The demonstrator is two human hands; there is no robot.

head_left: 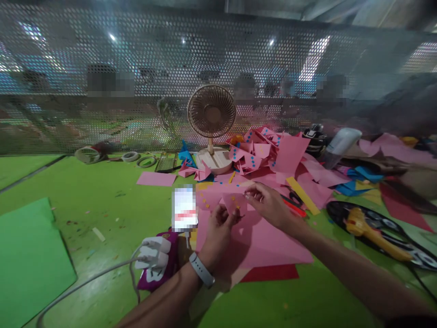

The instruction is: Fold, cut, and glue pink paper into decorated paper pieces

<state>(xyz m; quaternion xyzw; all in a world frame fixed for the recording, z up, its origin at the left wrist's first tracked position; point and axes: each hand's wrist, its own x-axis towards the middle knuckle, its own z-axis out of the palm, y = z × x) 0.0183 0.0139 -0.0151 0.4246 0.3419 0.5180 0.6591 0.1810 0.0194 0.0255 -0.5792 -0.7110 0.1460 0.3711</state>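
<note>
My left hand (218, 230), with a pale wristband on the wrist, is closed in a pinch on a small folded pink paper piece (233, 202) dotted with yellow spots. My right hand (269, 205) comes in from the right with its fingertips pinched together at the top edge of that same piece. Whether it holds something tiny there is too small to see. Both hands hover over a large flat pink paper sheet (262, 239) that lies on a red sheet (273, 272) on the green table (102, 200).
A small desk fan (211, 123) stands behind a heap of folded pink papers (269, 152). A phone (185, 208) on a white cable and purple pouch (160, 262) sit left. A yellow glue gun (368, 230) lies right. Tape rolls (131, 157) and a perforated metal screen (136, 82) line the back.
</note>
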